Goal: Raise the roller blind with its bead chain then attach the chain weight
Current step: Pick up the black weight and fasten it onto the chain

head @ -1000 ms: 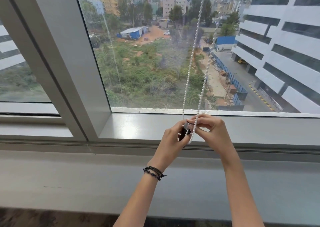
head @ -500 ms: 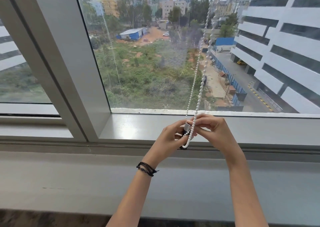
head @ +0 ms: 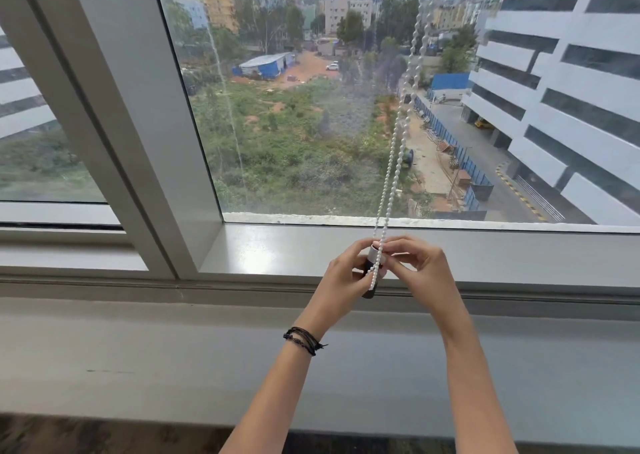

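Position: chain weight (head: pixel 372 256) between both hands, 5 o'clock of view centre, above window sill (head: pixel 277 249).
Grip: left hand (head: pixel 341 277) fingers curled round weight barrel; right hand (head: pixel 426 273) fingers pinch bead chain (head: pixel 394 149) loop against weight top.
Chain rises toward 1 o'clock.
Handling, judged: chain light, limp, slippery, so pinch near loop bottom. Weight small, rigid; hold barrel.

Bright overcast daylight through window (head: pixel 311 107); sill (head: pixel 263 249) glare; wide-angle edge bending.
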Available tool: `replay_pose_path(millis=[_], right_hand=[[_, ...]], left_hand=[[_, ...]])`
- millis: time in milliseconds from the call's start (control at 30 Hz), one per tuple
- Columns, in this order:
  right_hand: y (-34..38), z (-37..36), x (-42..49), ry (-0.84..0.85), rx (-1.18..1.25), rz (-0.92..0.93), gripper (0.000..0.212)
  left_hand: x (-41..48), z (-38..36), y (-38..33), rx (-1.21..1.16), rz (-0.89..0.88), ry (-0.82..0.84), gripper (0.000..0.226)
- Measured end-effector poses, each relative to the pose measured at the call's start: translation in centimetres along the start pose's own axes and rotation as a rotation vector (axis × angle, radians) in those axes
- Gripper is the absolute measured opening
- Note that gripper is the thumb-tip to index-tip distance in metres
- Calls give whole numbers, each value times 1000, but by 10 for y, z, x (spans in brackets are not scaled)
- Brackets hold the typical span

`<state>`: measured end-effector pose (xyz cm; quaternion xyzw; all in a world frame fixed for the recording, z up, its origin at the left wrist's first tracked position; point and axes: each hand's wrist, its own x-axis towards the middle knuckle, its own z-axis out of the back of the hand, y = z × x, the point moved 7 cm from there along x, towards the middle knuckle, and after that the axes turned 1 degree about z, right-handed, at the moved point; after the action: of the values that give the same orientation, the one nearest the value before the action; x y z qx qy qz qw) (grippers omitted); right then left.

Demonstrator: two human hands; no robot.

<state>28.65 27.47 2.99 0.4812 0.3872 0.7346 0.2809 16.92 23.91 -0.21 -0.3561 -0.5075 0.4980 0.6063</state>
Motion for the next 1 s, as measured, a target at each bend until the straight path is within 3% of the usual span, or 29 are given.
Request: replay_pose_path(millis=[400, 633, 767, 867, 1000], right_hand=[[-6, -11, -18, -2, -125, -9, 26], [-12, -11, -24, 50, -144, -41, 24], [-18, -11, -30, 53, -122, -73, 33], [-22, -10, -35, 24, -81, -82, 38], [-33, -12, -42, -6, -14, -132, 29]], left_hand=[[-9, -4, 18, -59, 44, 53, 33], [-14, -1, 23, -89, 25, -21, 26], [-17, -1, 25, -144, 26, -63, 13], [-19, 0, 31, -184, 38, -101, 16], [-23, -2, 37, -183, 52, -127, 22]])
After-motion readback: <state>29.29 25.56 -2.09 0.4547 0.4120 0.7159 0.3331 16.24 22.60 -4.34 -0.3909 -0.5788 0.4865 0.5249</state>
